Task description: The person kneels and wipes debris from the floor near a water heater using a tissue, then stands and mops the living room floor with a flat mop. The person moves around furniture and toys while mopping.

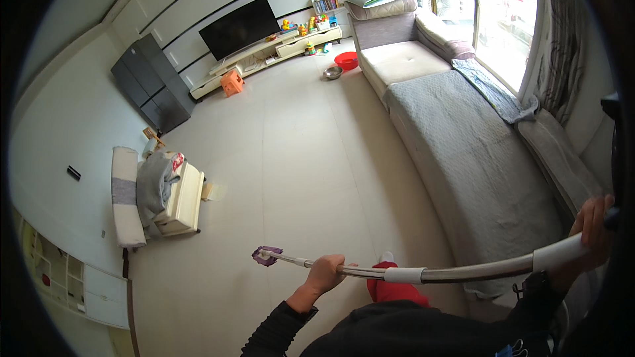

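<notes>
So, L hand [323, 275] & R hand [591, 230], fingers [335, 266] clamped on mop pole [476, 272].

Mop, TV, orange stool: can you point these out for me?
Mop [405, 275]: head view, on the white sleeve partway along its pole.
TV [240, 29]: head view, middle of its dark screen.
Orange stool [231, 82]: head view, on its side.

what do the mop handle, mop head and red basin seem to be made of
Mop handle: probably polished metal, given its silvery shine. Mop head: perhaps matte fabric, its purple edge looking ragged. Red basin: likely smooth plastic, judging by its even, bright colour.
</notes>
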`<action>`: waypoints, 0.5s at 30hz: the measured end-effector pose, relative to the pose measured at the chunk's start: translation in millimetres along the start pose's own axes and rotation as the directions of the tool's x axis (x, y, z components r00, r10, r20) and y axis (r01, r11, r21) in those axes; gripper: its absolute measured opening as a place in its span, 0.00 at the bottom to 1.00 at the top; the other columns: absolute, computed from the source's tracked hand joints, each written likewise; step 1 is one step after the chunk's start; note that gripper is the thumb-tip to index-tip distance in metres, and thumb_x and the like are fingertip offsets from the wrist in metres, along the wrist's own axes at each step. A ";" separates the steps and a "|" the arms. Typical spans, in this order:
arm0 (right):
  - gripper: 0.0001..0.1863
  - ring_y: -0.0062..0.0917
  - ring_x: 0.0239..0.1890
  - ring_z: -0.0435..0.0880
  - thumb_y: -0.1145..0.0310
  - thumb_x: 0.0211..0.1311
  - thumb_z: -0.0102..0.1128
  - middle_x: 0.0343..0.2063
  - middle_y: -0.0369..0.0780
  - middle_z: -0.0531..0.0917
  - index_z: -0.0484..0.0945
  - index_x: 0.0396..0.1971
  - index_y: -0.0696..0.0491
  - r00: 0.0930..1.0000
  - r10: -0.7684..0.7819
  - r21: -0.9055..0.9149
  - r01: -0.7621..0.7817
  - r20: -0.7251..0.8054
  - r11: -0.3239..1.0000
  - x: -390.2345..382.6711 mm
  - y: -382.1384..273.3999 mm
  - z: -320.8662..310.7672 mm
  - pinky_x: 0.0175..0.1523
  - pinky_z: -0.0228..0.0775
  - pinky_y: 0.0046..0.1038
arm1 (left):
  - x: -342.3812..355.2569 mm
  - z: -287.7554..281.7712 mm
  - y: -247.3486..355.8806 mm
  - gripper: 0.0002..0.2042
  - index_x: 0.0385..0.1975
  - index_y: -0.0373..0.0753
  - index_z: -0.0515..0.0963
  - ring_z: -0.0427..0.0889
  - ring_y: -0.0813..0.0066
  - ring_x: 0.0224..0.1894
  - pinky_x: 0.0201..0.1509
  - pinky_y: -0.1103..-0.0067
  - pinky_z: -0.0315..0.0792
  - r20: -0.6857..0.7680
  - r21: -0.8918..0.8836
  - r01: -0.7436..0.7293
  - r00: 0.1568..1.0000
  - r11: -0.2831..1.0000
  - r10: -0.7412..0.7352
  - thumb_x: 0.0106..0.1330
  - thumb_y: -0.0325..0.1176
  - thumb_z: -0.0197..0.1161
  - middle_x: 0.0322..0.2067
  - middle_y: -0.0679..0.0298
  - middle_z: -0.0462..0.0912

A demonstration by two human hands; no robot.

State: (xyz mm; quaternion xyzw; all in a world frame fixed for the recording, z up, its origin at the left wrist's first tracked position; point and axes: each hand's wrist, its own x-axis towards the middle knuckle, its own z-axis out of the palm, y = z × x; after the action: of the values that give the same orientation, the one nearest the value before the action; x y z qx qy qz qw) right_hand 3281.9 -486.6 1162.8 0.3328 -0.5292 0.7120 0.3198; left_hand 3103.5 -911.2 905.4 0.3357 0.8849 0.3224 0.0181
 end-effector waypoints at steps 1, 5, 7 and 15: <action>0.10 0.16 0.18 0.70 0.65 0.66 0.48 0.16 0.34 0.67 0.67 0.27 0.53 0.998 -0.048 0.009 0.047 0.041 0.999 13.0 18.1 -11.4 0.27 0.71 0.12 | 25.8 -7.8 -9.1 0.21 0.13 0.36 0.63 0.70 0.47 0.20 0.22 0.63 0.63 0.027 0.012 0.000 1.000 1.000 0.000 0.56 0.42 0.64 0.14 0.51 0.69; 0.06 0.13 0.17 0.70 0.69 0.64 0.50 0.16 0.33 0.69 0.68 0.28 0.53 0.981 -0.162 -0.188 0.140 -0.108 0.972 60.6 80.4 -55.6 0.22 0.69 0.09 | 125.4 -25.1 -36.5 0.21 0.12 0.36 0.62 0.70 0.47 0.20 0.22 0.63 0.63 0.099 0.050 -0.027 0.995 0.998 0.022 0.56 0.42 0.64 0.14 0.51 0.69; 0.05 0.12 0.17 0.70 0.69 0.64 0.49 0.16 0.33 0.69 0.69 0.28 0.52 0.970 -0.159 -0.114 0.139 -0.186 0.984 76.2 109.1 -79.7 0.22 0.69 0.09 | 168.0 -33.0 -56.8 0.21 0.12 0.36 0.62 0.70 0.48 0.20 0.22 0.63 0.63 0.129 0.041 -0.027 0.991 0.999 0.022 0.57 0.42 0.64 0.14 0.51 0.69; 0.06 0.15 0.25 0.72 0.65 0.64 0.49 0.24 0.35 0.71 0.69 0.33 0.51 0.895 -0.430 -0.979 -0.180 -0.123 -0.094 47.3 160.7 -140.5 0.30 0.71 0.14 | 316.3 -38.7 -154.4 0.14 0.15 0.36 0.64 0.71 0.46 0.23 0.24 0.62 0.64 0.269 -0.080 -0.103 0.955 0.991 0.121 0.54 0.35 0.61 0.16 0.50 0.69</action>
State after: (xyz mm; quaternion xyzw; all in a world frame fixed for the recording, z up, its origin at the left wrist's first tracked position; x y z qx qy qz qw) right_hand 3106.0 -383.7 1083.7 -0.1179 -0.7618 0.1055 0.6282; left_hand 2759.2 -828.7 904.4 0.4260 0.8424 0.3022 0.1327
